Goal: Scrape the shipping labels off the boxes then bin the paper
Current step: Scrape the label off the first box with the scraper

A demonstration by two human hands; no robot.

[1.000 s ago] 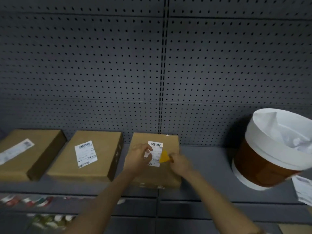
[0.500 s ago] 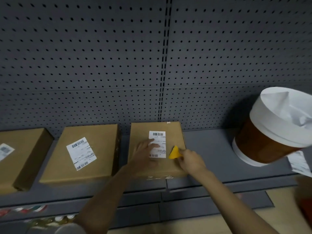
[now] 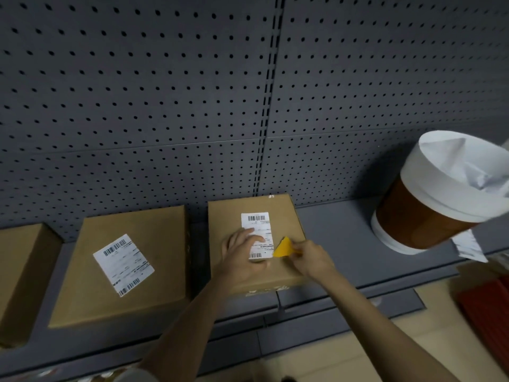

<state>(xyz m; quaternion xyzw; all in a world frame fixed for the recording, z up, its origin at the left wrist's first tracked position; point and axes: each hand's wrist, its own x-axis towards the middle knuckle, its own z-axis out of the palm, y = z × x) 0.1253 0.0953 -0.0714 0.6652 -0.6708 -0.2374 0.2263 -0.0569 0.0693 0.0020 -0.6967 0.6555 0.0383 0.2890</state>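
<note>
Three cardboard boxes stand in a row on a grey shelf [image 3: 338, 244]. The right box [image 3: 286, 216] carries a white shipping label [image 3: 257, 224]. My left hand [image 3: 241, 253] lies flat on that box, fingers spread over the label's left side. My right hand [image 3: 311, 257] pinches a yellow scraper [image 3: 283, 248] whose blade edge touches the label's lower right edge. The middle box [image 3: 154, 293] has a tilted label [image 3: 123, 264] stuck flat. Only a part of the left box [image 3: 19, 274] shows. A brown bin [image 3: 429, 213] with a white liner stands at the right.
A dark pegboard wall [image 3: 192, 106] rises behind the shelf. Loose white paper [image 3: 468, 245] hangs by the bin's base. A red object [image 3: 493, 307] lies on the pale floor at the lower right. A lower shelf edge [image 3: 248, 340] runs under the boxes.
The view has shifted left and down across the frames. My left hand slid flatter onto the label, and the scraper stayed at the label's right edge, moving slightly lower.
</note>
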